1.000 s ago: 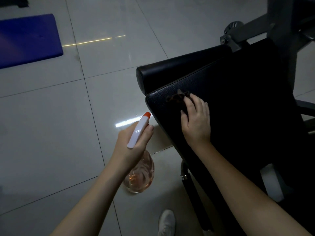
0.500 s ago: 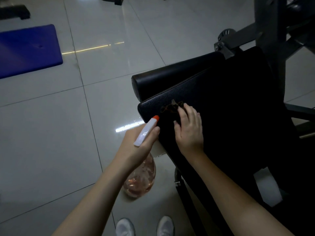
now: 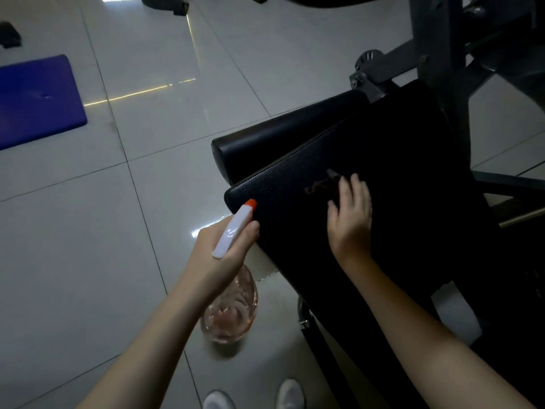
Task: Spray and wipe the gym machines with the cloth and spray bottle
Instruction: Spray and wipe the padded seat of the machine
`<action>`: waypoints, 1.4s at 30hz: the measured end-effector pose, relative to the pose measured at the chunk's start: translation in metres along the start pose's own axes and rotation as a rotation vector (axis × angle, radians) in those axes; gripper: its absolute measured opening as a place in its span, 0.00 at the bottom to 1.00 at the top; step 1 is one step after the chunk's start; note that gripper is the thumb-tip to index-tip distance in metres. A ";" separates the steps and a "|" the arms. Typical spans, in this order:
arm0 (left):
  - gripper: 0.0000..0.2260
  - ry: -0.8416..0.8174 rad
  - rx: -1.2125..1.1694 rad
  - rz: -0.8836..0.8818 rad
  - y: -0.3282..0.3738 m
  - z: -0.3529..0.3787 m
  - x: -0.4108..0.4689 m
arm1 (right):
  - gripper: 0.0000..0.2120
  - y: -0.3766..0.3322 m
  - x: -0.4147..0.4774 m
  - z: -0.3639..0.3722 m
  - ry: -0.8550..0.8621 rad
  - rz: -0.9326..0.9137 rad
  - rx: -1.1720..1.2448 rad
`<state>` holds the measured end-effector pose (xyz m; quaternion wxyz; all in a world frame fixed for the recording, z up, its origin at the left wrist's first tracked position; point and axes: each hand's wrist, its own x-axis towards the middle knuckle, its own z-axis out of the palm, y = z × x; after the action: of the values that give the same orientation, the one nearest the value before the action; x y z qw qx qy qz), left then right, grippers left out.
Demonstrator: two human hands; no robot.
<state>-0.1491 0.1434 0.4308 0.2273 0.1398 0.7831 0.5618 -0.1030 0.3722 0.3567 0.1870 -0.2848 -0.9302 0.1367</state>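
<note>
Glossy pale tile floor (image 3: 73,261) all round, streaks of light on it. Grey steel frame of the gym machine (image 3: 436,54) stands at upper right. Its black seat pad (image 3: 398,178) slants down toward the viewer. A black roller pad (image 3: 280,137) lies just beyond the seat pad's far edge. Blue mat (image 3: 35,101) lies on the floor, far left, well apart from the machine.

Left hand (image 3: 224,246) grips the neck of the spray bottle (image 3: 230,308). The bottle's clear body hangs below the hand, over the floor. Its orange nozzle (image 3: 250,203) points at the near corner of the seat pad, just beside it.

Right hand (image 3: 351,219) lies on the seat pad, fingers laid flat on the dark cloth (image 3: 321,185). The cloth is hard to make out against the black pad.

Half a second ago the right hand and cloth sat close to the pad's corner, near the nozzle. Now both are further in across the pad, and the two hands are wider apart. The bottle sits about where it was.

White shoes (image 3: 290,394) show at the bottom edge.
</note>
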 end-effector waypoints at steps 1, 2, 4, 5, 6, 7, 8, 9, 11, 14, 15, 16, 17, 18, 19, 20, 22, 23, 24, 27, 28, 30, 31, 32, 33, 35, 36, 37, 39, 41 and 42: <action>0.19 0.015 0.011 0.000 -0.002 -0.003 -0.001 | 0.24 -0.004 0.013 0.000 -0.003 0.094 0.009; 0.17 0.031 0.011 -0.007 -0.004 -0.005 -0.002 | 0.25 -0.009 0.026 0.000 0.000 0.190 0.045; 0.14 0.051 -0.011 -0.042 -0.006 -0.010 -0.003 | 0.26 -0.027 0.042 0.001 0.031 0.325 0.122; 0.14 0.053 -0.020 -0.055 -0.007 -0.012 -0.004 | 0.27 -0.037 0.045 0.004 0.046 0.334 0.135; 0.14 0.059 -0.017 -0.067 -0.009 -0.014 -0.005 | 0.27 -0.048 0.044 0.007 0.055 0.297 0.131; 0.16 0.066 -0.004 -0.078 -0.011 -0.016 -0.007 | 0.27 -0.058 0.040 0.010 0.054 0.222 0.127; 0.18 0.073 0.008 -0.089 -0.013 -0.018 -0.008 | 0.26 -0.066 0.032 0.014 0.041 0.122 0.121; 0.20 0.078 0.013 -0.101 -0.015 -0.020 -0.009 | 0.25 -0.072 0.022 0.017 0.017 0.016 0.115; 0.19 0.093 0.007 -0.121 -0.018 -0.021 -0.011 | 0.24 -0.075 -0.004 0.020 -0.019 -0.178 0.114; 0.22 0.124 -0.008 -0.133 -0.020 -0.020 -0.009 | 0.24 -0.061 -0.040 0.016 -0.077 -0.377 0.137; 0.23 0.126 -0.010 -0.131 -0.020 -0.020 -0.008 | 0.24 -0.054 -0.045 0.014 -0.086 -0.412 0.138; 0.23 0.124 -0.012 -0.130 -0.021 -0.020 -0.007 | 0.25 -0.049 -0.045 0.012 -0.079 -0.424 0.128; 0.22 0.120 -0.015 -0.131 -0.022 -0.021 -0.007 | 0.25 -0.045 -0.040 0.011 -0.063 -0.406 0.112; 0.22 0.115 -0.016 -0.132 -0.022 -0.021 -0.006 | 0.25 -0.045 -0.030 0.010 -0.039 -0.360 0.092; 0.23 0.110 -0.013 -0.130 -0.024 -0.022 -0.007 | 0.25 -0.049 -0.018 0.010 -0.004 -0.283 0.077; 0.23 0.108 -0.008 -0.128 -0.025 -0.023 -0.007 | 0.23 -0.057 -0.006 0.012 0.018 -0.177 0.083; 0.24 0.122 -0.018 -0.133 -0.028 -0.026 -0.008 | 0.22 -0.080 0.017 0.016 0.035 0.031 0.150; 0.23 0.133 -0.029 -0.139 -0.029 -0.027 -0.009 | 0.22 -0.094 0.023 0.020 0.038 0.073 0.168; 0.21 0.141 -0.038 -0.148 -0.030 -0.028 -0.009 | 0.22 -0.107 0.024 0.024 0.029 0.044 0.165; 0.17 0.138 -0.026 -0.162 -0.031 -0.033 -0.009 | 0.21 -0.125 0.003 0.030 -0.035 -0.273 0.151; 0.17 0.137 -0.020 -0.165 -0.031 -0.034 -0.008 | 0.21 -0.122 -0.006 0.028 -0.066 -0.361 0.156; 0.18 0.136 -0.017 -0.163 -0.031 -0.037 -0.006 | 0.20 -0.104 -0.023 0.022 -0.107 -0.481 0.166; 0.19 0.137 -0.020 -0.158 -0.031 -0.038 -0.005 | 0.20 -0.092 -0.030 0.019 -0.109 -0.534 0.154; 0.19 0.137 -0.024 -0.155 -0.030 -0.038 -0.004 | 0.20 -0.081 -0.035 0.016 -0.106 -0.584 0.128; 0.19 0.135 -0.027 -0.152 -0.029 -0.039 -0.003 | 0.20 -0.070 -0.036 0.013 -0.097 -0.608 0.106; 0.16 0.123 -0.028 -0.146 -0.026 -0.041 -0.001 | 0.22 -0.064 -0.029 0.012 -0.061 -0.510 0.080; 0.14 0.112 -0.026 -0.144 -0.024 -0.042 0.000 | 0.23 -0.071 -0.021 0.012 -0.038 -0.378 0.083; 0.14 0.105 -0.021 -0.140 -0.023 -0.043 0.001 | 0.23 -0.082 -0.012 0.014 -0.025 -0.226 0.114; 0.15 0.108 -0.019 -0.137 -0.022 -0.045 0.003 | 0.23 -0.112 0.004 0.022 -0.020 -0.060 0.195; 0.18 0.104 -0.017 -0.146 -0.022 -0.048 0.007 | 0.22 -0.130 0.006 0.027 -0.031 -0.166 0.189; 0.19 0.092 -0.010 -0.144 -0.021 -0.049 0.009 | 0.21 -0.128 0.002 0.028 -0.044 -0.273 0.167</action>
<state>-0.1807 0.1010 0.4222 0.2314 0.0561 0.7980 0.5537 -0.1771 0.2667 0.3786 0.2065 -0.1360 -0.9496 0.1928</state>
